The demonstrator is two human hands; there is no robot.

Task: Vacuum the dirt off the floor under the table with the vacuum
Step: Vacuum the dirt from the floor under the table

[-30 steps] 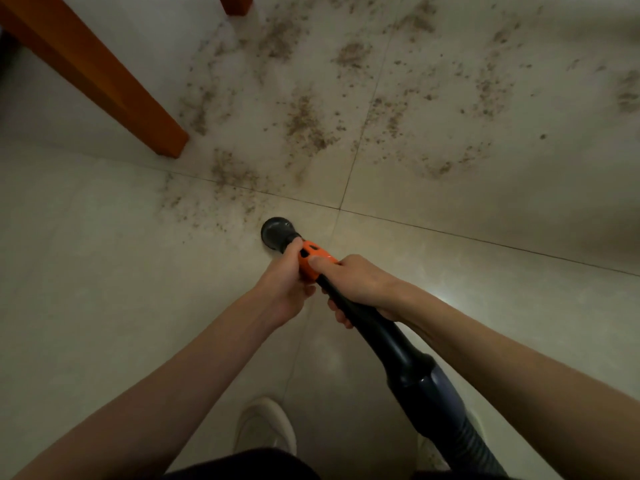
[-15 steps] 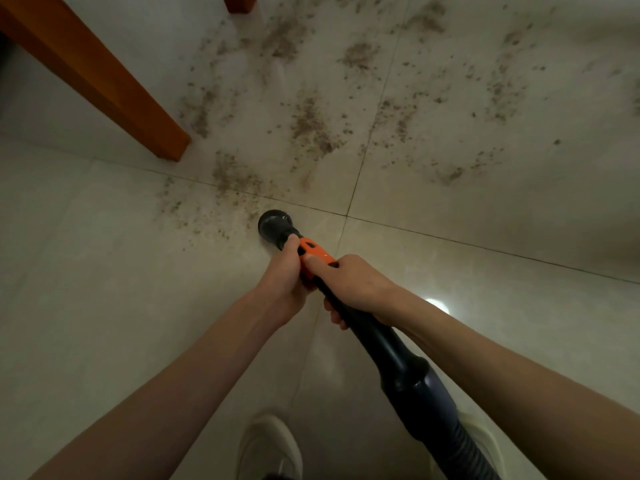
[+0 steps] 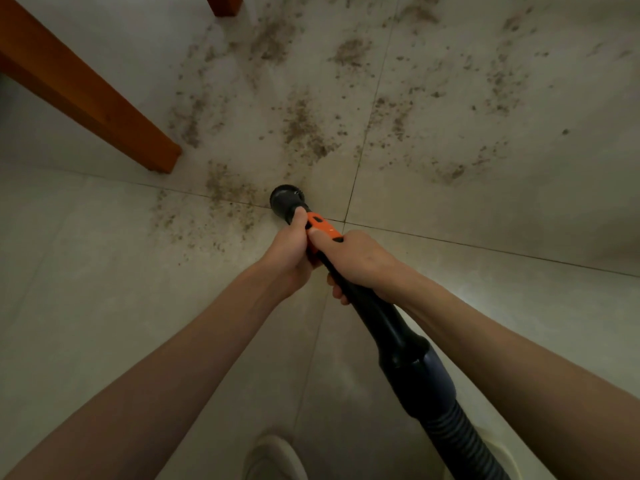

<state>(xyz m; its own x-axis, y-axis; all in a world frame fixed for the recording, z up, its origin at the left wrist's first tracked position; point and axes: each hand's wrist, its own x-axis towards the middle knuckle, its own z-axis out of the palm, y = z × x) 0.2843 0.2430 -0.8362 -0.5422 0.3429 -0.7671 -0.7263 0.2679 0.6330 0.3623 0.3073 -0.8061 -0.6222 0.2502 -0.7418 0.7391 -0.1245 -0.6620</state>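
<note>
Seen from a head-worn camera looking down: both hands wrapped around the black vacuum wand (image 3: pixel 374 313), angled from 5 o'clock toward the centre of the view. Left hand (image 3: pixel 289 252) curled round the tube just behind the round nozzle (image 3: pixel 286 199), thumb lying along the top. Right hand (image 3: pixel 360 259) gripping the tube directly behind it, thumb pressed on the orange switch panel (image 3: pixel 323 228), the two hands touching. Nozzle held low over the tiled floor (image 3: pixel 86 289), at the near edge of the dirt and close to where the grout lines cross; contact with the tile not discernible. Brown dirt (image 3: pixel 304 128) scattered in patches and specks from 9 o'clock of the nozzle round to 2 o'clock, thickest at 12 o'clock. Orange-brown wooden table leg (image 3: pixel 104 105) slanting in from 10 o'clock, its foot on the tile near the dirt; a second leg (image 3: pixel 223 3) just visible at 12 o'clock. Ribbed hose (image 3: pixel 464 441) running off at 5 o'clock. Pale shoe (image 3: pixel 273 459) at 6 o'clock.
</note>
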